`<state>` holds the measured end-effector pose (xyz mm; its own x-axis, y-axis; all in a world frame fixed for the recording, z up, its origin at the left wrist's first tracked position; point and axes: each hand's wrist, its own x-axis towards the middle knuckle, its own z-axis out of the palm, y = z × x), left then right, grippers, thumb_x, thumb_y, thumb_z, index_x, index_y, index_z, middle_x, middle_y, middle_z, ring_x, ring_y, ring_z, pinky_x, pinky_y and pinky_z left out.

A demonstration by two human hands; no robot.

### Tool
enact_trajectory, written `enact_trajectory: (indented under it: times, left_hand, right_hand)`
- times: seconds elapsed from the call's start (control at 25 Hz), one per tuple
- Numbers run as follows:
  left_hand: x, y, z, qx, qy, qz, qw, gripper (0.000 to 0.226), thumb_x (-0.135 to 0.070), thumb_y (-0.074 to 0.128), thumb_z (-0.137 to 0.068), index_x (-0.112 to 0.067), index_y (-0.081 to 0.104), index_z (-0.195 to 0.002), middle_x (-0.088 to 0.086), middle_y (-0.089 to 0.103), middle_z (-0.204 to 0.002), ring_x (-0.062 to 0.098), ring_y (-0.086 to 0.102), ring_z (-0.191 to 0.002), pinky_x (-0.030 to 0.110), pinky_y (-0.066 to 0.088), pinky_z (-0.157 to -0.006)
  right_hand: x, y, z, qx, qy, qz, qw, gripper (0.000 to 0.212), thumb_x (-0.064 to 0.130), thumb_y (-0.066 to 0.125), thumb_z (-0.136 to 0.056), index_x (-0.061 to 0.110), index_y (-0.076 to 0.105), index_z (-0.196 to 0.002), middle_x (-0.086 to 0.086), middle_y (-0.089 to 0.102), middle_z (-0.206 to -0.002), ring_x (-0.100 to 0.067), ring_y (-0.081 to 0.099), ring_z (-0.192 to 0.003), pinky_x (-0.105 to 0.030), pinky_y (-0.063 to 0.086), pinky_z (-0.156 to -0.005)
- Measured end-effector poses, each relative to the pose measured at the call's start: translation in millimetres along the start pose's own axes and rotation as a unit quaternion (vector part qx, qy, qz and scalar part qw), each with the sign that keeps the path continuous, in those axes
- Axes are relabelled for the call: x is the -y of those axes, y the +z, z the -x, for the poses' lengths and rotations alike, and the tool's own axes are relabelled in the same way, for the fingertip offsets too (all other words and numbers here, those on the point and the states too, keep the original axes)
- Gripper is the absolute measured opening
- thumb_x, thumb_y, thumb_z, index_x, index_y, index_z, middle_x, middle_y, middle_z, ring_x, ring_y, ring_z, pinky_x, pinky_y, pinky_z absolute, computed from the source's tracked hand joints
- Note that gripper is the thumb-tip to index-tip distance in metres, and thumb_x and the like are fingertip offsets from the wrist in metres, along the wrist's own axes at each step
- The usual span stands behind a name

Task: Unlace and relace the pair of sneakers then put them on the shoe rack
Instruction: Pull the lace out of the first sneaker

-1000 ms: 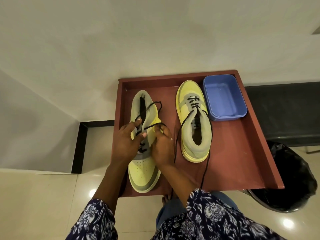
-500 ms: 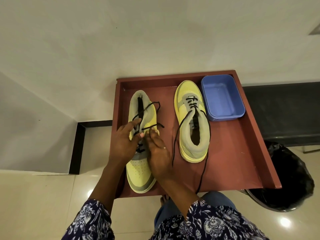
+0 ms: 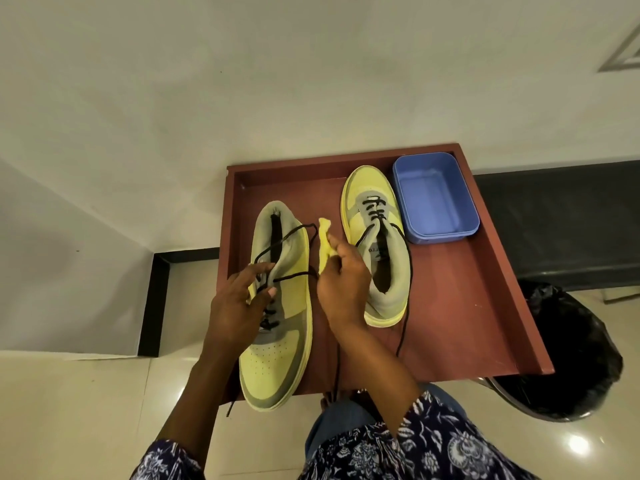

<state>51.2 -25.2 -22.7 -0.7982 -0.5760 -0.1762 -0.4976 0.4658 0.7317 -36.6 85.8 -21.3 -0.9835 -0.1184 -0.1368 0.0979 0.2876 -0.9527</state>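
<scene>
Beside the near sneaker (image 3: 277,306), a yellow scrap (image 3: 325,247) is now lifted clear, pinched in the right hand (image 3: 341,289) — the left hand (image 3: 239,306) pinches its black lace (image 3: 294,277); relacing unfinished.

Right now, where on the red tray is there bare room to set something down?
Bare: the tray floor near its front right corner, below the blue tub, right of the right sneaker. Crowded: between the sneakers, where the right hand and laces sit.

The left hand (image 3: 239,306) covered part of the near sneaker's (image 3: 277,306) lacing. What yellow piece the right hand (image 3: 341,285) pinched was unclear.
</scene>
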Motion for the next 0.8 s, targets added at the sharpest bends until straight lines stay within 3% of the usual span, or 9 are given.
enact_trajectory:
  times: [0.12,0.2,0.32,0.4,0.52,0.68,0.8]
  left_hand:
    - [-1,0,4,0.002,0.004,0.006,1.000,0.031,-0.015,0.059,-0.088,-0.028,0.057,-0.117,0.002,0.057,-0.093,0.025,0.062,-0.087,0.042,0.057,-0.076]
    - [0,0,5,0.003,0.006,0.010,1.000,0.031,-0.013,0.058,-0.088,-0.027,0.057,-0.116,0.002,0.058,-0.092,0.024,0.063,-0.086,0.040,0.057,-0.075]
    - [0,2,6,-0.003,0.012,0.015,1.000,0.029,-0.011,0.057,-0.089,-0.026,0.058,-0.114,0.004,0.060,-0.093,0.022,0.063,-0.083,0.029,0.054,-0.068]
    - [-2,3,7,-0.007,0.012,0.016,1.000,0.028,-0.010,0.055,-0.090,-0.025,0.057,-0.114,0.007,0.062,-0.094,0.021,0.063,-0.081,0.026,0.053,-0.067]
    - [-6,6,6,-0.022,-0.003,0.015,1.000,0.022,-0.018,0.051,-0.092,-0.024,0.057,-0.113,0.008,0.064,-0.099,0.023,0.063,-0.087,0.040,0.056,-0.077]
    - [-14,12,-1,-0.063,-0.012,0.002,0.998,0.024,-0.040,0.056,-0.087,-0.023,0.061,-0.102,0.005,0.065,-0.094,0.021,0.059,-0.088,0.034,0.051,-0.076]
    - [-15,16,0,-0.075,-0.008,-0.020,0.997,0.020,-0.031,0.061,-0.086,-0.016,0.062,-0.098,0.005,0.064,-0.095,0.022,0.060,-0.089,0.032,0.050,-0.075]
  right_hand:
    - [4,9,-19,0.077,0.093,0.056,0.991,0.045,-0.003,0.040,-0.087,0.009,0.055,-0.127,-0.010,0.059,-0.128,-0.026,0.052,-0.120,-0.031,0.042,-0.098]
    - [1,12,-25,0.140,0.140,0.070,0.978,0.042,-0.004,0.039,-0.085,0.000,0.056,-0.123,-0.018,0.059,-0.125,-0.034,0.053,-0.116,-0.039,0.044,-0.096]
    - [-4,17,-25,0.198,0.140,0.068,0.968,0.043,-0.005,0.036,-0.086,-0.006,0.048,-0.127,-0.023,0.053,-0.130,-0.037,0.048,-0.122,-0.046,0.040,-0.104]
    - [-11,16,-20,0.220,0.114,0.066,0.967,0.050,-0.001,0.032,-0.091,0.007,0.037,-0.140,-0.012,0.047,-0.140,-0.028,0.042,-0.130,-0.031,0.034,-0.108]
    - [-27,9,4,0.213,0.047,0.109,0.970,0.049,-0.004,0.034,-0.093,0.009,0.037,-0.141,-0.010,0.052,-0.134,-0.025,0.048,-0.124,-0.010,0.032,-0.086]
    - [-55,11,33,0.156,0.005,0.113,0.981,0.037,-0.006,0.042,-0.090,0.006,0.059,-0.120,-0.007,0.064,-0.117,-0.023,0.058,-0.110,-0.020,0.043,-0.093]
    - [-62,9,39,0.150,0.038,0.106,0.982,0.040,-0.002,0.044,-0.091,0.012,0.057,-0.126,-0.004,0.061,-0.125,-0.021,0.056,-0.116,-0.016,0.038,-0.093]
